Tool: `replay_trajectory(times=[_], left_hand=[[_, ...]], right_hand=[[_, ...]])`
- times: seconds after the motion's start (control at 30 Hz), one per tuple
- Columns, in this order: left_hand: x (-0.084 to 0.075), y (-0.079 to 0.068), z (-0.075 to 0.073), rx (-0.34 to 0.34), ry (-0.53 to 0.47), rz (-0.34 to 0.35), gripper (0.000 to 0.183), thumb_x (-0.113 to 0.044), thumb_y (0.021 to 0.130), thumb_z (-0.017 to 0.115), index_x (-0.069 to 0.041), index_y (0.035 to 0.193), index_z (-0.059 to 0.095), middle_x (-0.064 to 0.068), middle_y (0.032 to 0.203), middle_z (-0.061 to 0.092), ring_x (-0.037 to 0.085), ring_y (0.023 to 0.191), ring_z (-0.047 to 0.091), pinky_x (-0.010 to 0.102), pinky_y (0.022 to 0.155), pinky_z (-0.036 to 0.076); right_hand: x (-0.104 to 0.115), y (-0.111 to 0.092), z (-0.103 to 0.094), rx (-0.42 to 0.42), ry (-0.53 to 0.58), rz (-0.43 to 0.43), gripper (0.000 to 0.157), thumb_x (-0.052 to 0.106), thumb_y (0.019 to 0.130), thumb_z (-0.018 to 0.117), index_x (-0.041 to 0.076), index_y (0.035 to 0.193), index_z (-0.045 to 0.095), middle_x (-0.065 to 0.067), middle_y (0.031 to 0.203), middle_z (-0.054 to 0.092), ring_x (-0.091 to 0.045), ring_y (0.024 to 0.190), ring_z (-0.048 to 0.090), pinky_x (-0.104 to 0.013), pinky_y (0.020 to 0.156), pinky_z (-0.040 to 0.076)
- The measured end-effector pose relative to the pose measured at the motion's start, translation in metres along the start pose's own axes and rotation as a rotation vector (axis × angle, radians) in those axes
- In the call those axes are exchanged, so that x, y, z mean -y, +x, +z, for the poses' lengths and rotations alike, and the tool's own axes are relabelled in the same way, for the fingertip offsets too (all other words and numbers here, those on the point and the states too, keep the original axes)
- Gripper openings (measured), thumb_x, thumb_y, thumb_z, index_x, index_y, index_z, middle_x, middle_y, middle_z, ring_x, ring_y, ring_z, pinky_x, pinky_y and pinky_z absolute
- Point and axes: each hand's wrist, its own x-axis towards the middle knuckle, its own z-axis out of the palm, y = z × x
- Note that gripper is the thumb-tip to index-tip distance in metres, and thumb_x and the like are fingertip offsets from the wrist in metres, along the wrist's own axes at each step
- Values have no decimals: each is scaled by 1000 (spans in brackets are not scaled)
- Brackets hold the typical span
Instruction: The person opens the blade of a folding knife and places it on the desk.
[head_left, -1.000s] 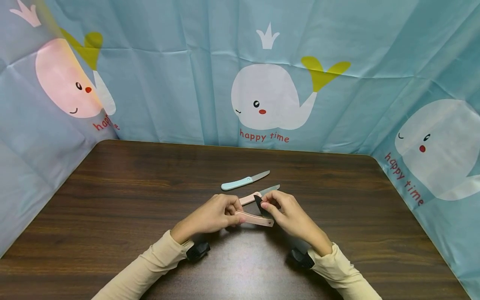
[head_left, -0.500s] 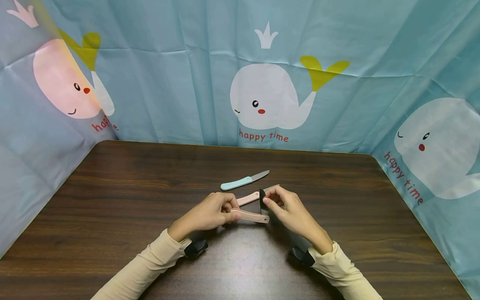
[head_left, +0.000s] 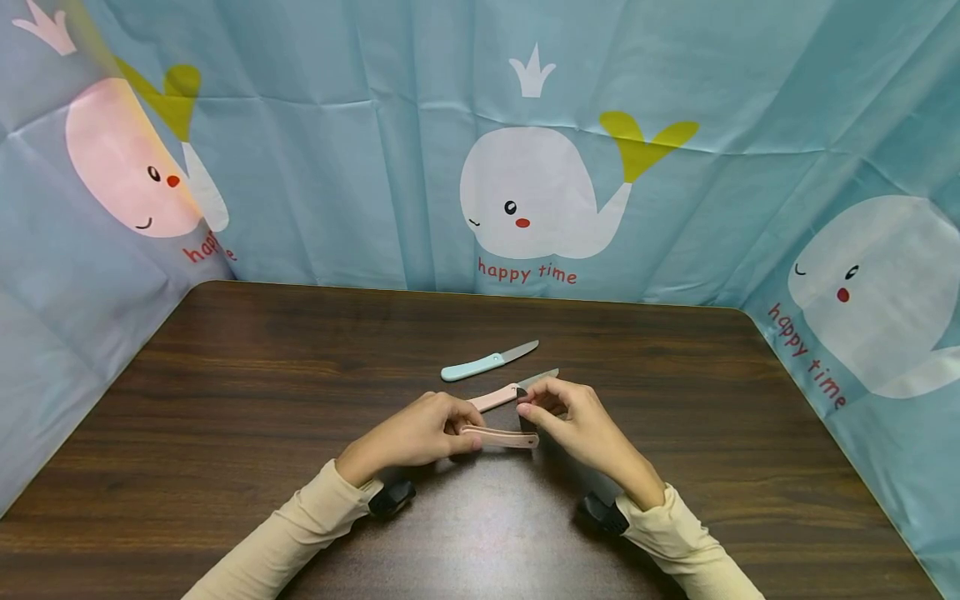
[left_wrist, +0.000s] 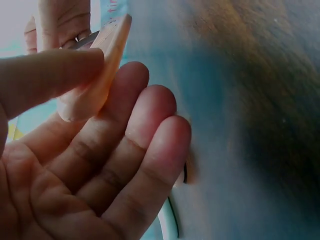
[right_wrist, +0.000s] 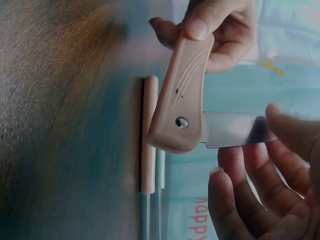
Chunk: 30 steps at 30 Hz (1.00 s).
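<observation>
Thumb and fingers of my left hand pinch the rear end of a pink folding knife's handle. Its blade stands out roughly square to the handle in the right wrist view. My right hand pinches that blade near its tip between thumb and fingers. A round metal pivot shows at the handle's front end. Just behind lies a second pink folding knife with its blade out, its rear end partly hidden by my left hand. Farther back is a light blue folding knife, also unfolded.
All of this is on or over a dark wood-grain table. A blue curtain with whale prints hangs along the table's back and sides. Black wrist cameras sit on both forearms near the tabletop.
The held pink knife has shifted slightly left. Its handle rose, then tilted so its slotted edge shows. My right hand has dipped a little with the blade. The other two knives stay put.
</observation>
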Motion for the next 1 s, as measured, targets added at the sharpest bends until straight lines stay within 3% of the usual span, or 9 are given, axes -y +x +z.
replay_trajectory(times=[0.2,0.37,0.73,1.0], left_hand=[[-1,0,3,2,29,29,10,-21,92,72,-13,96,76,-12,67,59,-3,53,42,17,50,36],[-1,-1,3,-22,14,21,9,-18,91,72,-12,96,77,-8,65,61,-2,47,46,18,47,39],[2,0,0,-76,3,9,8,-18,92,71,-12,92,76,-1,62,66,0,50,53,21,47,46],[2,-1,-8,-124,-28,17,7,-17,93,70,-11,92,74,2,65,68,9,55,61,21,49,47]], right_hand=[[-1,0,0,-5,-42,-46,10,14,90,73,7,97,73,-2,89,75,-1,74,63,-23,68,54],[-1,-1,-1,-14,-27,-40,12,13,89,73,4,99,73,-4,89,76,-3,75,67,-22,67,54],[-5,1,-12,-21,34,76,13,7,88,74,2,96,66,-9,87,75,-11,78,72,-23,68,56],[-12,2,-29,3,95,152,11,11,91,72,5,96,64,-10,85,75,-21,77,73,-28,65,54]])
